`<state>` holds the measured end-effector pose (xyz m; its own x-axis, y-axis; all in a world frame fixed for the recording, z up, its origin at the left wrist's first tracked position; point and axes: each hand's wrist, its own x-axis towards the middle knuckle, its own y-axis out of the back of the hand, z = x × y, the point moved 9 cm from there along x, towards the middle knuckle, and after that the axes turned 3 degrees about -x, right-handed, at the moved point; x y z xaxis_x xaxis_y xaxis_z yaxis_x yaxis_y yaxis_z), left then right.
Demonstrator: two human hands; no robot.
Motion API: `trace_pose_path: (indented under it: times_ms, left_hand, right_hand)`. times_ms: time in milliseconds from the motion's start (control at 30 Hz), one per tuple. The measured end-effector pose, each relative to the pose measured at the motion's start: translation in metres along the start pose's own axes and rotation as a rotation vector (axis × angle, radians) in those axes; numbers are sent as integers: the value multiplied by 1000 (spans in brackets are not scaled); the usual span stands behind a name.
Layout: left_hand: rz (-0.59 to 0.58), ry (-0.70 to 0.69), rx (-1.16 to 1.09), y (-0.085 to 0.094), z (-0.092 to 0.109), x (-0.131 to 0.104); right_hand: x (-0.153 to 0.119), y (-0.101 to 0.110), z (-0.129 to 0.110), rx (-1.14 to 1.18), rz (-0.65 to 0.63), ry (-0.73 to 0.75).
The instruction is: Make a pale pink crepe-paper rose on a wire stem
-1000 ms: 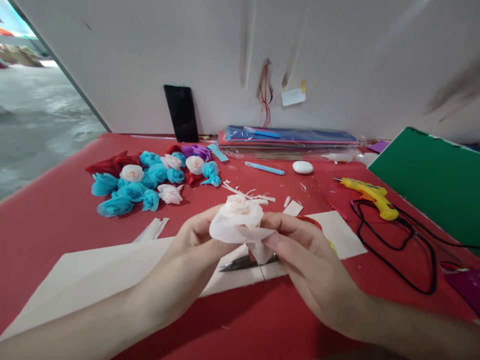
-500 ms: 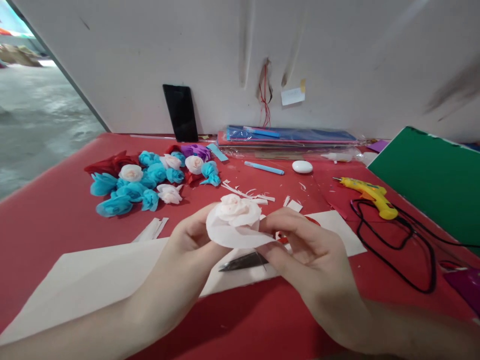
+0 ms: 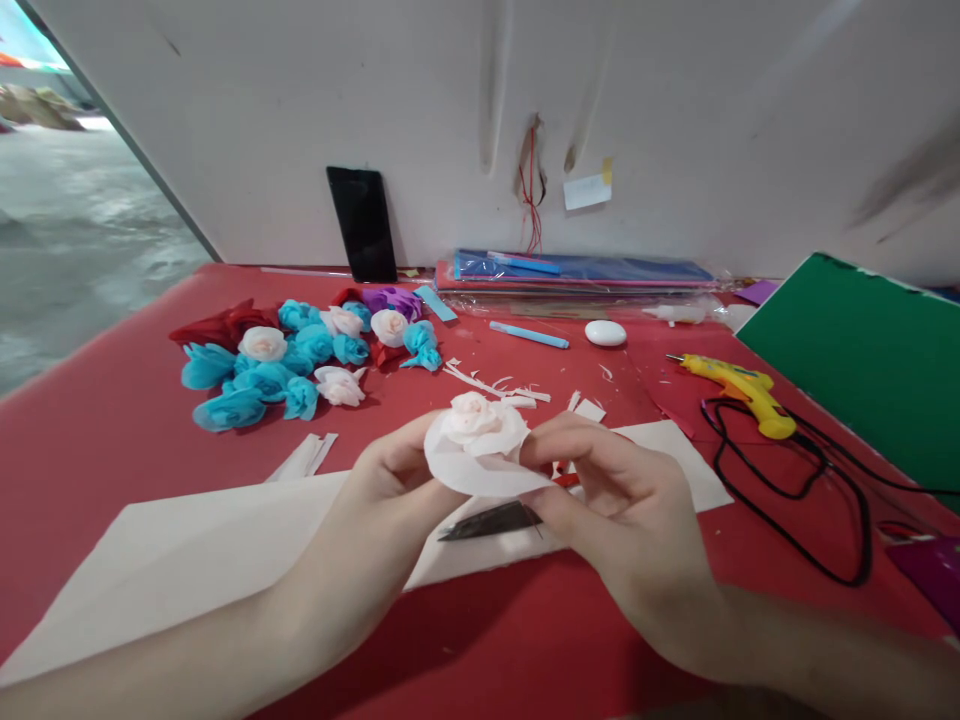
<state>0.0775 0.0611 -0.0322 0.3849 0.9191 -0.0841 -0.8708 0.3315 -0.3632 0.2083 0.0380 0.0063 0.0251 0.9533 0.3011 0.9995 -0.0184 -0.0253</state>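
A pale pink paper flower [image 3: 477, 440] with a rolled centre and a loose outer strip is held up between both hands. My left hand [image 3: 397, 490] grips its left side and base, the thumb in front. The tail of the strip is pinched by my right hand [image 3: 622, 510] at the flower's right. Below them, dark scissor blades [image 3: 487, 522] rest on a long sheet of pale paper [image 3: 202, 550]; red handles show partly behind my right hand. Thin paper scraps [image 3: 495, 385] lie just beyond the flower.
Blue, pink, red and purple paper flowers [image 3: 300, 350] are heaped at the left. A yellow glue gun [image 3: 735, 385] with a looped black cord lies right. A phone [image 3: 362, 225] leans on the wall. Behind are a blue pen [image 3: 529, 335], a white oval object [image 3: 605, 333] and a green board [image 3: 862, 370].
Both hands and the pink flower have shifted slightly to the right. The grip on the flower looks the same, and the things on the table have not moved.
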Motion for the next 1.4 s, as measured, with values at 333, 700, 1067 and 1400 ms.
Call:
trace_pose_path:
  times_ms: [333,700,1067,1400]
  left_hand:
    - [-97,14,-61,-7,-2,3]
    - [-187,6,-118,-16,7,7]
    - [-142,55,-104,-12,3,4]
    - [-155,30,-46,-12,7,4]
  right_hand:
    - [1,-11,14,158,-117,-251]
    - [2,1,12,76,-4,-224]
    - [2,-3,1,30,-38,-94]
    - [7,8,9,-91,104,-120]
